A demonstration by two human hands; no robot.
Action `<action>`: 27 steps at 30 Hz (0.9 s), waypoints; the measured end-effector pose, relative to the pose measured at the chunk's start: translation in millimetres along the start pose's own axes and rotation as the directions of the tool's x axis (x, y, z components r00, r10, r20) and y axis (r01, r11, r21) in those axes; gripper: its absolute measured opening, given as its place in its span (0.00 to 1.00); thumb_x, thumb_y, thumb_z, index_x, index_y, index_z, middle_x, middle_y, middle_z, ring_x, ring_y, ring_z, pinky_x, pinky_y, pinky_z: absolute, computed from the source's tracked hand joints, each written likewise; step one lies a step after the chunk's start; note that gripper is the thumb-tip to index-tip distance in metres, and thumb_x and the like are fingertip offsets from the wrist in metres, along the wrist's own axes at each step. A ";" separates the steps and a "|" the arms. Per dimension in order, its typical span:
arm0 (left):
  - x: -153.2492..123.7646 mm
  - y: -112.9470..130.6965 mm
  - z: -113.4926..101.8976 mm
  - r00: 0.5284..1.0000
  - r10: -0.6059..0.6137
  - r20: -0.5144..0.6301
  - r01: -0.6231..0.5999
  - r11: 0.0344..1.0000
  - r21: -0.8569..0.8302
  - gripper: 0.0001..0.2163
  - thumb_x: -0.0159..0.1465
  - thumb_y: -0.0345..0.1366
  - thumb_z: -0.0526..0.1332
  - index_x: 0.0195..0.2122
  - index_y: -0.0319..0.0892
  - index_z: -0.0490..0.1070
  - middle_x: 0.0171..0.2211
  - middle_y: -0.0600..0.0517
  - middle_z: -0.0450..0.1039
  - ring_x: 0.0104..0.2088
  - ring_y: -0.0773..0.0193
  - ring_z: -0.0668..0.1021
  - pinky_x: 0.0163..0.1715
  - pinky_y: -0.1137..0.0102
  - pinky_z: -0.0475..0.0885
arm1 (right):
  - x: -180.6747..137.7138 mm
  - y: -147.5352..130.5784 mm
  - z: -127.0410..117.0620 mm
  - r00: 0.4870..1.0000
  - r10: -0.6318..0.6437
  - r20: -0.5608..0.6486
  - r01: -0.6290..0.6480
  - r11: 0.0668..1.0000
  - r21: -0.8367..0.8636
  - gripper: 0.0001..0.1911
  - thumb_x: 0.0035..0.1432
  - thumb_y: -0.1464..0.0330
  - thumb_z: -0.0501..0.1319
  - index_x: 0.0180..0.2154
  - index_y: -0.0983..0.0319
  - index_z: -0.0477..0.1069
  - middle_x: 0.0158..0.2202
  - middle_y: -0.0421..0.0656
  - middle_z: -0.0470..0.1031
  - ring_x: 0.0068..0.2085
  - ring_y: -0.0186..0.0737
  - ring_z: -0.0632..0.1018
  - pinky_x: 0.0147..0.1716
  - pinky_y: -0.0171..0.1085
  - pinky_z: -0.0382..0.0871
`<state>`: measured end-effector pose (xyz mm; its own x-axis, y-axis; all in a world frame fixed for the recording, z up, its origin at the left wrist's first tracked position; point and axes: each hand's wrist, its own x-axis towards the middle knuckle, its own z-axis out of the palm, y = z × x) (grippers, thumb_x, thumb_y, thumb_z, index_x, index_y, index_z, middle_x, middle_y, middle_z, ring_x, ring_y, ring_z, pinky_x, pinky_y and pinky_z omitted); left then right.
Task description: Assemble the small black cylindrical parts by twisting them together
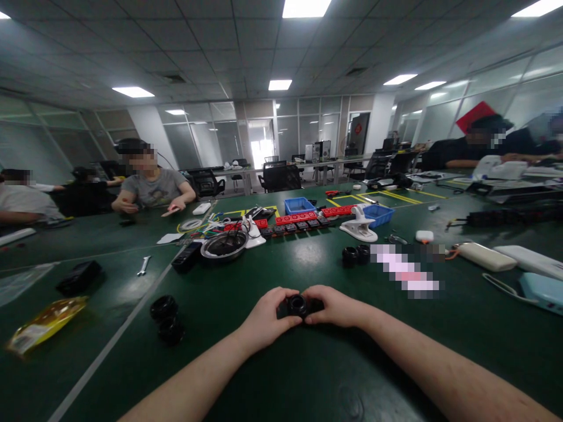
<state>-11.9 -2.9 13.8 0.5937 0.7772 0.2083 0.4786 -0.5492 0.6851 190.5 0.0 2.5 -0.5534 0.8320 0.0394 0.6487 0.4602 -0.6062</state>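
Note:
Both hands meet at the middle of the green table around a small black part with a round, lens-like ring. My left hand grips its left side, thumb in front and fingers behind. On the opposite side my right hand is closed round it in the same way. The fingers cover much of the part, so its exact kind is unclear. Black ring-shaped parts lie in a pair to the left, and another pair sits beyond my right hand.
Farther back are a wire-filled round tray, red strips, a blue bin and a white clamp. A wrench, black box and yellow packet lie left. Power banks lie right. A person sits across.

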 end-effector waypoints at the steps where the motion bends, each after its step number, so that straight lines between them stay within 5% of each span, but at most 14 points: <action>1: -0.4 0.3 1.0 1.000 0.000 -0.001 0.000 1.000 -0.010 0.18 0.51 0.34 0.63 0.44 0.45 0.67 0.38 0.52 0.69 0.40 0.60 0.71 0.37 0.69 0.67 | 0.8 0.9 1.4 1.000 0.015 -0.001 -0.015 1.000 0.006 0.15 0.44 0.64 0.65 0.35 0.62 0.68 0.31 0.38 0.69 0.31 0.35 0.70 0.27 0.31 0.59; 9: -2.2 -1.5 10.6 0.984 -0.067 -0.166 0.077 0.995 0.055 0.16 0.51 0.33 0.63 0.42 0.44 0.67 0.39 0.50 0.68 0.42 0.57 0.70 0.42 0.63 0.65 | 4.7 -18.1 19.6 0.968 0.111 -0.223 -0.182 0.926 -0.331 0.21 0.44 0.51 0.60 0.29 0.63 0.66 0.27 0.42 0.69 0.28 0.37 0.69 0.24 0.33 0.55; 14: -0.9 -2.1 4.8 0.998 -0.002 -0.070 0.005 0.999 0.039 0.17 0.52 0.33 0.62 0.44 0.45 0.66 0.39 0.51 0.68 0.41 0.59 0.70 0.40 0.65 0.66 | 0.8 -18.3 11.1 0.988 0.060 -0.144 -0.096 0.961 -0.260 0.24 0.41 0.54 0.64 0.37 0.63 0.67 0.32 0.43 0.70 0.32 0.40 0.70 0.29 0.34 0.59; 20: -1.2 -0.9 0.6 1.000 0.018 0.017 -0.017 1.000 -0.018 0.18 0.51 0.33 0.63 0.45 0.46 0.66 0.38 0.52 0.67 0.38 0.61 0.71 0.35 0.69 0.67 | -1.4 -4.8 -0.5 0.999 -0.014 0.050 0.017 0.998 -0.064 0.12 0.45 0.64 0.64 0.31 0.64 0.69 0.28 0.38 0.69 0.28 0.33 0.69 0.25 0.30 0.58; 27: -2.5 -3.4 14.5 0.984 -0.035 -0.173 0.042 0.998 0.040 0.17 0.50 0.32 0.64 0.41 0.44 0.67 0.39 0.51 0.68 0.42 0.58 0.70 0.42 0.63 0.65 | 4.2 -14.1 16.9 0.979 0.092 -0.183 -0.145 0.942 -0.304 0.17 0.42 0.56 0.63 0.27 0.63 0.68 0.24 0.40 0.67 0.27 0.35 0.68 0.23 0.31 0.53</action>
<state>-5.6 -7.4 0.8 0.4555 0.8374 0.3021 0.5287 -0.5276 0.6650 170.2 -8.2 -2.2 -0.3864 0.9133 0.1283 0.8499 0.4067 -0.3352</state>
